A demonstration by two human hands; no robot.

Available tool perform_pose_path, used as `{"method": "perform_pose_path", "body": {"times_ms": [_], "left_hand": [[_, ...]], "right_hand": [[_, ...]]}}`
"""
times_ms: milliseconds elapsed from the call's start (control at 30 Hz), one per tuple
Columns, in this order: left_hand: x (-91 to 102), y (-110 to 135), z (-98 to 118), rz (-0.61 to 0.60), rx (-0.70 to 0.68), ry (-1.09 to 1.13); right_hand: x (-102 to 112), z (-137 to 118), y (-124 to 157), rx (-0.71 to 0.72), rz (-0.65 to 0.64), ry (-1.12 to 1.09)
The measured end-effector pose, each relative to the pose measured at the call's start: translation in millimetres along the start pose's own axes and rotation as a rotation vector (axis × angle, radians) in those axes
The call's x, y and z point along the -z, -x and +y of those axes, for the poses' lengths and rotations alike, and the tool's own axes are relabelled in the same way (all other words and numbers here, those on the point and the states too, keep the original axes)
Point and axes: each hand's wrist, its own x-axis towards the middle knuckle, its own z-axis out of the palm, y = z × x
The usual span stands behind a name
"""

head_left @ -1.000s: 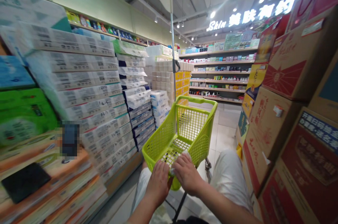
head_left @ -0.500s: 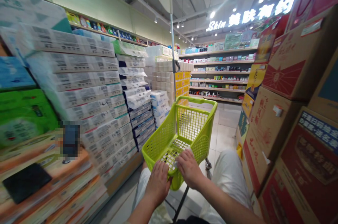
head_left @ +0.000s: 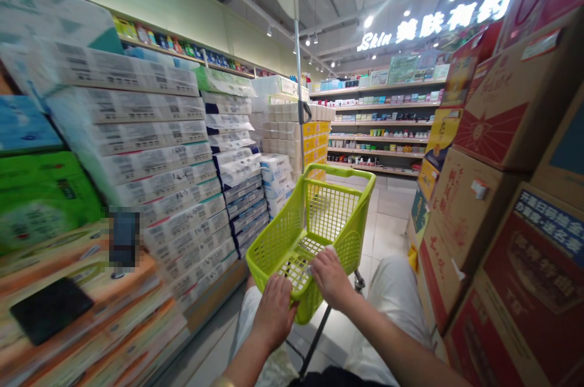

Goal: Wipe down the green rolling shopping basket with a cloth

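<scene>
A lime green plastic shopping cart (head_left: 328,216) stands in the aisle right in front of me, its basket empty. My left hand (head_left: 275,310) curls over the near rim of the basket on the left. My right hand (head_left: 331,278) grips the same rim a little further right and forward, with something small and white under its fingers. A thin pole (head_left: 298,89) with a flag rises from the cart.
Stacked packs of tissue (head_left: 150,149) fill the shelves on the left. Cardboard boxes (head_left: 506,180) are piled high on the right. The tiled floor (head_left: 387,223) runs ahead to shelves of bottles (head_left: 378,131) under a lit sign.
The cart has rolled slightly forward and both hands have moved up and ahead with it. The view has shifted forward along the aisle.
</scene>
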Motion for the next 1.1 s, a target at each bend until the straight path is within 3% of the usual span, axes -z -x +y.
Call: {"method": "perform_pose_path", "body": {"times_ms": [100, 200, 267, 367, 433, 533, 667, 767, 900, 967, 1100], "left_hand": [[0.9, -1, 0, 0.018, -0.014, 0.007], [3.6, -1, 2, -0.002, -0.002, 0.022], [6.8, -2, 5, -0.032, 0.015, 0.031], [12.3, -3, 8, -0.059, 0.031, 0.048], [14.4, -4, 10, -0.056, 0.037, 0.054], [13.5, -4, 9, -0.038, 0.037, 0.049], [9.7, -3, 7, -0.010, 0.024, 0.045], [9.3, -3, 6, -0.028, 0.032, 0.048], [8.7, -2, 6, -0.053, 0.042, 0.052], [7.4, -1, 6, -0.060, 0.049, 0.053], [6.6, -1, 6, -0.072, 0.060, 0.046]], "right_hand": [[-9, -26, 13, 0.133, -0.056, -0.046], [-3, -20, 11, 0.223, -0.123, -0.042], [6, 2, 2, 0.194, -0.120, -0.016], [16, 35, -12, 0.034, -0.038, 0.023], [16, 39, -15, -0.038, 0.006, 0.035], [5, 14, -5, -0.041, 0.027, 0.022], [-7, -25, 12, 0.132, -0.054, -0.040], [-2, -15, 8, 0.194, -0.103, -0.032], [13, 30, -13, 0.018, -0.048, 0.031], [15, 39, -19, -0.061, -0.002, 0.053], [-5, 3, -4, -0.058, 0.026, 0.056]]}}
